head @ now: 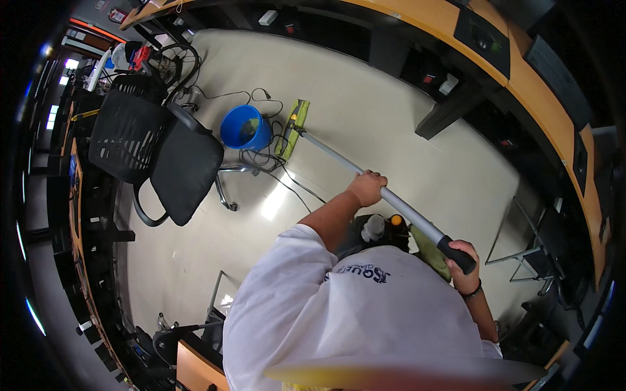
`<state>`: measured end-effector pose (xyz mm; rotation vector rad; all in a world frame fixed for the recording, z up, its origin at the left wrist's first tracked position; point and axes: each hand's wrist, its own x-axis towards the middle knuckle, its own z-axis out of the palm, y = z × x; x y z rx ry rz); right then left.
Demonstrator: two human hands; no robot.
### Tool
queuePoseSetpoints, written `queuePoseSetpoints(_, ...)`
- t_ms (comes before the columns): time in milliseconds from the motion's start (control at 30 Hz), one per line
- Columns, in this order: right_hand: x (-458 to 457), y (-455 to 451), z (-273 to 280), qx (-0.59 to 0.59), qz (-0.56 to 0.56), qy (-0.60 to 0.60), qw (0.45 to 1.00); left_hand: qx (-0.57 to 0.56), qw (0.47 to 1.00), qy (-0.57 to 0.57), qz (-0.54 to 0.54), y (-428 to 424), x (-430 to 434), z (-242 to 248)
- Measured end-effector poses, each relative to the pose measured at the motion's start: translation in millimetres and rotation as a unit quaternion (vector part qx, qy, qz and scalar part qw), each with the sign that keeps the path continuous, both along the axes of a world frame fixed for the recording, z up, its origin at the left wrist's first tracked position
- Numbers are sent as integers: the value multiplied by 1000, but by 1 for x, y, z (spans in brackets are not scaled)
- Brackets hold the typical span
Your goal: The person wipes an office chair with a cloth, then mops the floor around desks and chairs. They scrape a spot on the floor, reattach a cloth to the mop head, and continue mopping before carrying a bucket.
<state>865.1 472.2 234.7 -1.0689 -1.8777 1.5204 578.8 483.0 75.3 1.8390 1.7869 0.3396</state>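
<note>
My left hand point(368, 188) is closed around the middle of a flat mop's grey metal pole point(415, 210). Farther down, my right hand point(463, 266) wraps the black grip point(457, 255) at the pole's end, close to my body. The pole runs up and left to the mop head, whose yellow-green pad point(299, 115) lies on the pale floor point(234, 63). Left of the pad stands a blue bucket point(246, 128) with something greenish inside, partly in shade. A black cable point(264, 161) lies looped between bucket and pad. At my waist are spray bottles point(374, 227) and a green cloth point(430, 249).
A black office chair point(181, 166) stands left of the bucket, its wheeled base near the cable. Wood-topped desks point(415, 19) curve along the top and right, with a dark leg point(440, 119) reaching onto the floor. A folding-type metal frame point(518, 259) stands at right.
</note>
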Motion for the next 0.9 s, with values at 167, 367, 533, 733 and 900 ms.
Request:
queuePoseSetpoints(167, -58, -3, -1, 1, -10, 25, 1000, -33, 999, -21, 8, 2, -53, -13)
queuePoseSetpoints(367, -75, 8, 46, 57, 48, 35, 997, 45, 999, 5, 31, 3, -70, 22)
queuePoseSetpoints(533, -9, -3, 111, 161, 56, 27, 985, 214, 977, -11, -4, -11, -16, 69)
queuePoseSetpoints(733, 82, -52, 113, 250, -18, -12, 968, 181, 972, -81, -129, -18, 51, 97)
queuePoseSetpoints(900, 155, -114, 107, 252, -175, -54, 950, 140, 960, -114, -213, -25, 115, 95)
